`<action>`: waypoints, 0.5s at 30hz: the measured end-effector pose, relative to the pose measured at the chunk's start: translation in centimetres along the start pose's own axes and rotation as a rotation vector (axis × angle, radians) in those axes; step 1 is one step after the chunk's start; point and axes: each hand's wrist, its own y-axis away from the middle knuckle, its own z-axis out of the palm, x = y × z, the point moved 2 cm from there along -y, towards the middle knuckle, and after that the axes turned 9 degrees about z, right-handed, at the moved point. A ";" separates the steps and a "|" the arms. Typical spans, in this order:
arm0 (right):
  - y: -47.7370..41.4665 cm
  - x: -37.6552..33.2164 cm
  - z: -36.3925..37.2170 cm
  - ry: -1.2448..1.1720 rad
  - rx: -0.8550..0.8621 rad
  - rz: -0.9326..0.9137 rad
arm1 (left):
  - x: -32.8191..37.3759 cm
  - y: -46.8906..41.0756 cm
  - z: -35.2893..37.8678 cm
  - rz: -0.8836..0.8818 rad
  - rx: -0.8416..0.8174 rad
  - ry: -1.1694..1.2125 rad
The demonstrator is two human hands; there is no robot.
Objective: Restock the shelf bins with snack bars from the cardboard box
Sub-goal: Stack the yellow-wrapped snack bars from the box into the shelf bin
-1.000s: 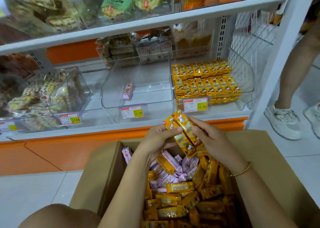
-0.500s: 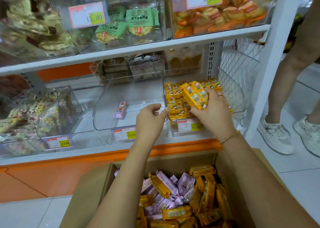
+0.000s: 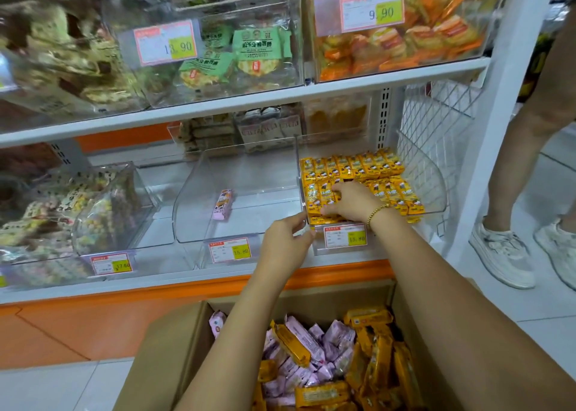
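Observation:
An open cardboard box (image 3: 174,332) sits on the floor below me, filled with yellow snack bars (image 3: 377,364) and pink snack bars (image 3: 330,345). On the lower shelf, the right clear bin (image 3: 433,186) holds rows of yellow bars (image 3: 352,164). My right hand (image 3: 352,201) is inside this bin, palm down, gripping a few yellow bars against the front row. My left hand (image 3: 286,242) grips the bin's front left corner between thumb and fingers. The middle clear bin (image 3: 249,173) holds a single pink bar (image 3: 223,204).
The left bin (image 3: 103,211) and the upper shelf bins (image 3: 218,52) are full of other snacks. A white wire panel (image 3: 436,123) closes the shelf's right end. Another person's legs (image 3: 523,161) and white shoes (image 3: 498,254) stand on the tiled floor at the right.
My right hand carried the yellow bars from above the box into the right bin and lowered them onto the rows. My left hand let go of the bars and moved to the bin's corner.

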 end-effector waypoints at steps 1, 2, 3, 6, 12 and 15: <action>0.2 0.2 0.0 -0.021 -0.011 -0.018 | -0.1 0.4 0.1 0.003 0.009 0.039; 0.4 0.5 0.1 -0.053 -0.014 -0.025 | -0.2 0.9 0.1 0.004 0.020 0.080; 0.7 0.6 0.1 -0.072 -0.009 -0.021 | -0.5 1.5 0.2 -0.003 0.035 0.117; 2.3 0.5 -0.3 -0.088 0.232 -0.077 | -2.6 3.7 0.1 -0.050 0.122 0.182; 11.4 1.0 5.3 -0.446 0.254 -0.350 | -11.6 9.8 0.1 -0.359 0.187 -0.025; 12.6 3.2 12.1 -0.352 0.014 -0.244 | -15.9 12.7 1.8 -0.561 0.059 -0.136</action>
